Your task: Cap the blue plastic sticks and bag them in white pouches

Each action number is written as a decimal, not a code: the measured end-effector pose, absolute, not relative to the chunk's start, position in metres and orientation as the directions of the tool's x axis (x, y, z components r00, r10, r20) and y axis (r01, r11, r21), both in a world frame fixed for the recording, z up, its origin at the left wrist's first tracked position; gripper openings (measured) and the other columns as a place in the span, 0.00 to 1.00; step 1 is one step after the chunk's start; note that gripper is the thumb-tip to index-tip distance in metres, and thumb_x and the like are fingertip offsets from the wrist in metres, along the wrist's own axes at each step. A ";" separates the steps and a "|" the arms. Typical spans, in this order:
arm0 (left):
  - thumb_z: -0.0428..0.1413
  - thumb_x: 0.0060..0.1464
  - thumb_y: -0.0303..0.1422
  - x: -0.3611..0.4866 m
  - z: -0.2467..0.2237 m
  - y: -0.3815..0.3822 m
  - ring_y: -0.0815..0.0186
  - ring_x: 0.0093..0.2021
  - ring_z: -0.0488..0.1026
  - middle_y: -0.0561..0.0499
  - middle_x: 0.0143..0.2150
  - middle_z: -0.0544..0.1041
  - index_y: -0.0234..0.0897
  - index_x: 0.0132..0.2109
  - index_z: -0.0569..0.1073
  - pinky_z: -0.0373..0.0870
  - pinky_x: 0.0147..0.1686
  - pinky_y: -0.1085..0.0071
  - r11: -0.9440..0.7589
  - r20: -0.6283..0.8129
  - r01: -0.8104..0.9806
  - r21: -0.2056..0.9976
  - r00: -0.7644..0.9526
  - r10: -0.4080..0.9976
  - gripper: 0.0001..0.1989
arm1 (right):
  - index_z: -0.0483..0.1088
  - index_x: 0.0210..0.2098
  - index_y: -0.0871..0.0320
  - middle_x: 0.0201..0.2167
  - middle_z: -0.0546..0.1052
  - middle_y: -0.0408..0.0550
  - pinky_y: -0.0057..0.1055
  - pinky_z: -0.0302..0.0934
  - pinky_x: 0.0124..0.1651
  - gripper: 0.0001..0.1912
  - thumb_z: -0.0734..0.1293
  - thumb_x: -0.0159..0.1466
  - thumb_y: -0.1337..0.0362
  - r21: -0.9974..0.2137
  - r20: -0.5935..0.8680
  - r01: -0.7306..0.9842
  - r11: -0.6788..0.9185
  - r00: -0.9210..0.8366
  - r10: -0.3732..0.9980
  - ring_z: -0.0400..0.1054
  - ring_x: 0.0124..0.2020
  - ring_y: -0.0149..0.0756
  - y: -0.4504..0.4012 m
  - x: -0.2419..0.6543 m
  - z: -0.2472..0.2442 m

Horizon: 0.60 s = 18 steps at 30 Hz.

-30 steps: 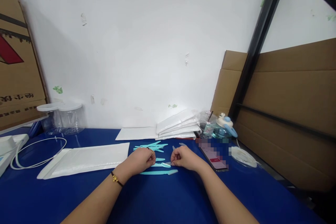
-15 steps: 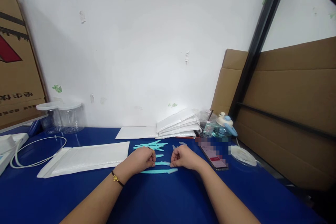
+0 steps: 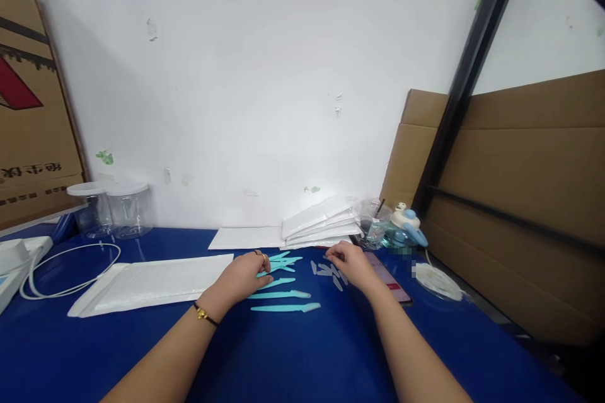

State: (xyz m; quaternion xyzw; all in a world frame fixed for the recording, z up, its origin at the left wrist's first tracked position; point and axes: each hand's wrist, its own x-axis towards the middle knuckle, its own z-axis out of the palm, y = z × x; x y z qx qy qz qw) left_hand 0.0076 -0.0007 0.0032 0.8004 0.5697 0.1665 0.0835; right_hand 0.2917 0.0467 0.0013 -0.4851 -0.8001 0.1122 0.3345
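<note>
My left hand [image 3: 246, 275] is at the left end of the turquoise sticks, its thumb and fingers closed near a stick [image 3: 282, 281]; what they grip is too small to make out. Two turquoise sticks with translucent covers at their right ends, an upper one [image 3: 278, 295] and a lower one [image 3: 280, 308], lie side by side in front. Behind is a loose pile of turquoise sticks [image 3: 285, 261]. My right hand [image 3: 347, 259] is pinched over the back of several small translucent covers [image 3: 325, 271]; anything between its fingertips is hidden.
White padded envelopes lie at the left [image 3: 161, 280] and in a stack [image 3: 321, 223] by the wall. A phone [image 3: 390, 280], a blue-and-cream bottle [image 3: 405, 227] and a white round item [image 3: 438, 281] are at the right. Clear jars [image 3: 128, 211] and a white cable [image 3: 70, 297] are at the left.
My right hand has moved back and right from the middle stick to the small covers. My left hand has shifted back and left, uncovering more of the sticks.
</note>
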 end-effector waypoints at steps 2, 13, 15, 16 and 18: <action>0.55 0.47 0.39 0.006 0.000 0.000 0.64 0.33 0.69 0.51 0.35 0.73 0.40 0.35 0.73 0.59 0.29 0.72 -0.323 0.144 0.896 0.304 0.292 0.945 0.09 | 0.76 0.34 0.56 0.35 0.75 0.48 0.30 0.59 0.42 0.11 0.62 0.58 0.69 -0.413 0.435 0.725 0.552 -0.375 0.819 0.68 0.38 0.37 0.049 0.290 -0.004; 0.52 0.48 0.31 0.012 -0.002 -0.001 0.66 0.30 0.69 0.51 0.31 0.74 0.39 0.29 0.72 0.58 0.27 0.75 -0.341 0.107 0.887 0.312 0.324 0.940 0.05 | 0.75 0.35 0.53 0.36 0.74 0.46 0.30 0.54 0.44 0.09 0.64 0.59 0.70 -0.121 0.217 0.804 0.583 -0.552 0.806 0.66 0.42 0.37 0.055 0.262 -0.010; 0.51 0.48 0.31 0.013 -0.002 -0.001 0.67 0.30 0.69 0.51 0.30 0.74 0.39 0.29 0.72 0.57 0.26 0.75 -0.355 0.105 0.879 0.317 0.340 0.935 0.05 | 0.74 0.34 0.54 0.37 0.73 0.46 0.29 0.54 0.44 0.06 0.66 0.58 0.68 -0.125 0.219 0.803 0.583 -0.551 0.806 0.65 0.43 0.37 0.053 0.262 -0.009; 0.51 0.48 0.30 0.013 -0.002 -0.002 0.67 0.30 0.69 0.51 0.30 0.74 0.39 0.30 0.72 0.57 0.26 0.75 -0.359 0.101 0.876 0.324 0.345 0.933 0.05 | 0.74 0.35 0.54 0.38 0.73 0.46 0.30 0.54 0.44 0.06 0.66 0.58 0.66 -0.135 0.222 0.798 0.588 -0.554 0.802 0.65 0.43 0.37 0.052 0.261 -0.009; 0.51 0.48 0.30 0.014 -0.003 -0.002 0.67 0.29 0.68 0.52 0.29 0.74 0.39 0.30 0.71 0.57 0.26 0.75 -0.361 0.092 0.870 0.336 0.351 0.932 0.05 | 0.72 0.38 0.54 0.39 0.72 0.47 0.29 0.54 0.44 0.08 0.66 0.59 0.62 -0.157 0.222 0.783 0.602 -0.566 0.794 0.65 0.43 0.37 0.049 0.258 -0.009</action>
